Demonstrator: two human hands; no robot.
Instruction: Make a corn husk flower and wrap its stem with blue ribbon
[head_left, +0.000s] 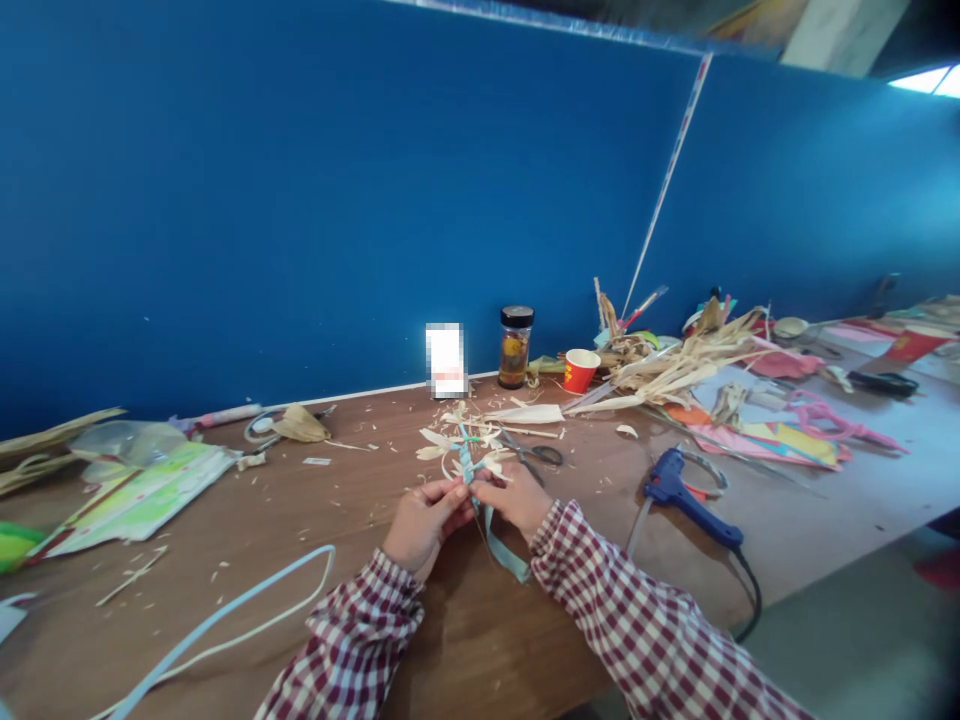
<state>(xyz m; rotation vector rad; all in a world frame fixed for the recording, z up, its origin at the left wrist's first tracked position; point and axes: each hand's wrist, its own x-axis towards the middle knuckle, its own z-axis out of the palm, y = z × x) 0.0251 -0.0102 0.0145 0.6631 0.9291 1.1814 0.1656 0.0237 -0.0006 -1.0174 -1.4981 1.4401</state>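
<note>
My left hand (426,522) and my right hand (519,502) meet above the near middle of the table, fingers pinched together. Between them they hold a thin stem (466,462) wrapped in light blue strip, with pale husk-like petals or leaves spreading from its upper part. A loose light blue strip (508,556) hangs below my right fingers. Just beyond my right hand lies a pair of dark-handled scissors (546,455), partly hidden by the hand. My fingertips cover the lower stem.
A blue hot glue gun (686,497) lies to the right with its cord over the edge. Behind stand a lidded jar (514,350) and a red paper cup (580,372). Dry husks (690,362) are heaped at the right. A light blue strip (225,615) curves at the front left.
</note>
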